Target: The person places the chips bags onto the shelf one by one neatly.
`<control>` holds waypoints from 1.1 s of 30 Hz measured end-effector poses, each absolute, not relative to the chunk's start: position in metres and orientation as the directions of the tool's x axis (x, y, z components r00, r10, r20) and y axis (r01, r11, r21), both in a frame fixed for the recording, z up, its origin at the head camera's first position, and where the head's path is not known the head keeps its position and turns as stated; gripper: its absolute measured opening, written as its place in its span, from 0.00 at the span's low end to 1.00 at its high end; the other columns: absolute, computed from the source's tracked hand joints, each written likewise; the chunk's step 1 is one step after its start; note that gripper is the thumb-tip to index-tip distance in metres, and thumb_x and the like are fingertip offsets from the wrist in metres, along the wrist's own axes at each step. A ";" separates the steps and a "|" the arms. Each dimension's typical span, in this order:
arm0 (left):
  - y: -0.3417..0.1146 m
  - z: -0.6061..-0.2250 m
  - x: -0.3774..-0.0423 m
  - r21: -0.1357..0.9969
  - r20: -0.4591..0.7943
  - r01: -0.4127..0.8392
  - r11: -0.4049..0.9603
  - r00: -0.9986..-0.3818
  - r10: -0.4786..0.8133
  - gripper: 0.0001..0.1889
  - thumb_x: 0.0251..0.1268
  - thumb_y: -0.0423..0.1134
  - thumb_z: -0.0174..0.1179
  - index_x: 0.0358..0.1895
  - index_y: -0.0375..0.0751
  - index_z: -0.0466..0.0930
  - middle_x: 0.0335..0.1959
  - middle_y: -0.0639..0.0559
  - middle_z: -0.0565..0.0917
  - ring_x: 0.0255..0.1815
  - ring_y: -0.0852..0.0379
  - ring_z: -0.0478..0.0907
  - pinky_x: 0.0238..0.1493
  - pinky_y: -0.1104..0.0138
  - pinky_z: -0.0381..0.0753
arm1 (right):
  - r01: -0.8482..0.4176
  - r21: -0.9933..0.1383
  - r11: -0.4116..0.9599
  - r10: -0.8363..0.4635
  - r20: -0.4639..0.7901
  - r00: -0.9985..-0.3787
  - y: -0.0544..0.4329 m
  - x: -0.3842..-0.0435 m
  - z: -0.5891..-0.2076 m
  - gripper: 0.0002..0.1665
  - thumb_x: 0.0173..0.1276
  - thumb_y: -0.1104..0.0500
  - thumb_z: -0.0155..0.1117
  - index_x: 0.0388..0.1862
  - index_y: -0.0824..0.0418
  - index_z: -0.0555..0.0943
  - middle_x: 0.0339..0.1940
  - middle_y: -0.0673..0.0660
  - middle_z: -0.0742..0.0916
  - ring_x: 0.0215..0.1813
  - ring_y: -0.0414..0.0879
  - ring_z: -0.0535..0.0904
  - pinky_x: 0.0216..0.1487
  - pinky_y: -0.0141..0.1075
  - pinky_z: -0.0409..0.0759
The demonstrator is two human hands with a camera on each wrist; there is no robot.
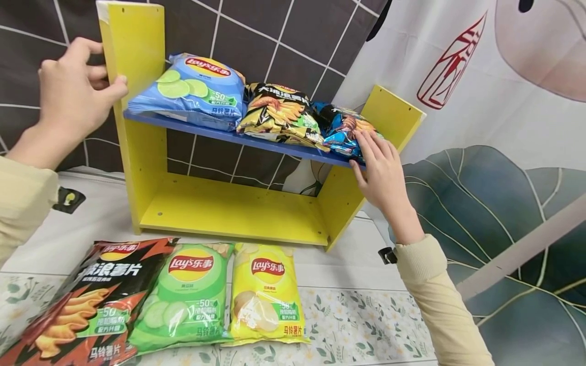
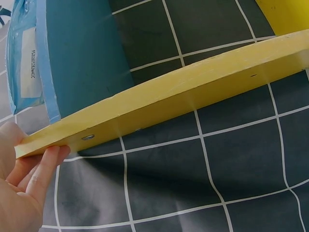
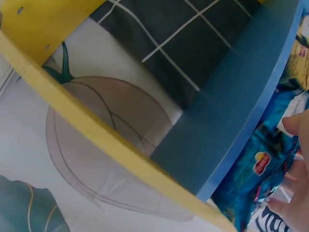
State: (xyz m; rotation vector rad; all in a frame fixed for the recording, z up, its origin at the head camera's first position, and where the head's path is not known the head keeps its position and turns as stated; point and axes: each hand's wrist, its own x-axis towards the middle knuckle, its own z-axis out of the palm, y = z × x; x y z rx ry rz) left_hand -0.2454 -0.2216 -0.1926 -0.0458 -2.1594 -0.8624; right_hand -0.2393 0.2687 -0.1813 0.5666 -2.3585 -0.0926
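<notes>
**Dark grid backdrop [image 1: 256,30], flower-printed desk [image 1: 361,315]: bags on rack's upper shelf**

A yellow rack [image 1: 238,213] stands on the desk. Its blue shelf [image 3: 222,121] carries, in a row, a light-blue bag [image 1: 197,94], a black-and-gold bag [image 1: 281,119] and a glossy blue bag [image 1: 341,133] at the right end.

Left hand [image 1: 75,94]: grips the edge of the rack's side panel [image 1: 137,56], thumb and fingers on opposite faces. Right hand [image 1: 382,168]: fingers laid nearly straight over the glossy blue bag, thumb apart.

On the desk before the rack lie a black-and-red bag [image 1: 114,284], a green bag [image 1: 183,305] and a yellow bag [image 1: 267,305].

Assessment: the step in hand appears to be settling the glossy blue bag. The next move calls for lifting the right hand off without dragging it forward; the left should keep the rack steady.
</notes>
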 end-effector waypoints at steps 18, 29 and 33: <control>-0.224 -0.194 -0.247 0.555 0.714 0.334 0.762 -0.662 -0.230 0.26 0.66 0.46 0.51 0.66 0.40 0.66 0.54 0.38 0.80 0.35 1.00 0.59 0.58 0.83 0.68 | -0.450 0.320 0.834 -0.478 0.825 -0.300 0.236 -0.189 -0.212 0.30 0.70 0.49 0.47 0.68 0.61 0.70 0.67 0.61 0.76 0.74 0.57 0.63 0.72 0.55 0.61; -0.223 -0.194 -0.245 0.552 0.721 0.340 0.762 -0.653 -0.231 0.26 0.66 0.45 0.52 0.65 0.39 0.67 0.53 0.38 0.81 0.31 1.01 0.55 0.61 0.79 0.69 | -0.589 0.382 0.712 -0.613 0.747 -0.258 0.210 -0.165 -0.260 0.31 0.73 0.45 0.45 0.63 0.64 0.74 0.64 0.62 0.79 0.70 0.59 0.67 0.71 0.53 0.64; -0.223 -0.192 -0.245 0.538 0.737 0.361 0.762 -0.640 -0.218 0.25 0.66 0.44 0.52 0.64 0.38 0.67 0.52 0.37 0.81 0.27 1.03 0.51 0.61 0.83 0.67 | -0.627 0.396 0.671 -0.683 0.659 -0.315 0.197 -0.150 -0.279 0.33 0.75 0.43 0.40 0.65 0.64 0.73 0.66 0.61 0.78 0.71 0.60 0.66 0.70 0.53 0.65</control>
